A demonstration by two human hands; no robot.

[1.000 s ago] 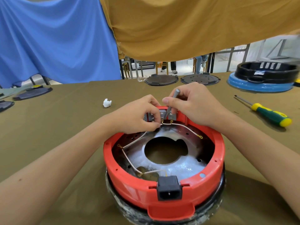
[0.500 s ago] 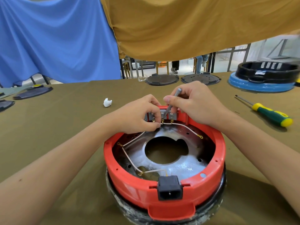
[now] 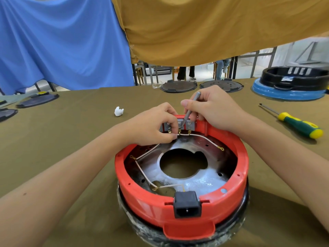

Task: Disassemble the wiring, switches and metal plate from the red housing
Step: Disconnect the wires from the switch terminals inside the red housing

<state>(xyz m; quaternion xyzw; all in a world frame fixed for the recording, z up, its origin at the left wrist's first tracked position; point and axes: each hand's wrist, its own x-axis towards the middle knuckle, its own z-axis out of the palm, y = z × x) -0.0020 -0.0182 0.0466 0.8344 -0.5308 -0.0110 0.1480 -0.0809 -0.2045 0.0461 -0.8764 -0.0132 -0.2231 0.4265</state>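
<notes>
On the olive desk (image 3: 62, 139), a white scrap (image 3: 118, 111) lies at about ten o'clock from the red housing (image 3: 181, 209), which sits at the middle near the viewer.

The left hand (image 3: 153, 127) reaches to the housing's twelve o'clock rim; its fingers (image 3: 173, 137) pinch a white wire (image 3: 201, 136) just below the grey switch block (image 3: 178, 126). Beside it, the right hand (image 3: 213, 109) grips a thin grey tool (image 3: 191, 106), its tip set against the block's terminals.

Since a second ago little has shifted: the tool has tilted slightly and both hands stay at the same spot. The connector looks not yet freed, so the wiring, switches and metal plate (image 3: 204, 180) remain inside the housing.

At two o'clock, a yellow-green screwdriver (image 3: 299, 124) lies well apart.
</notes>
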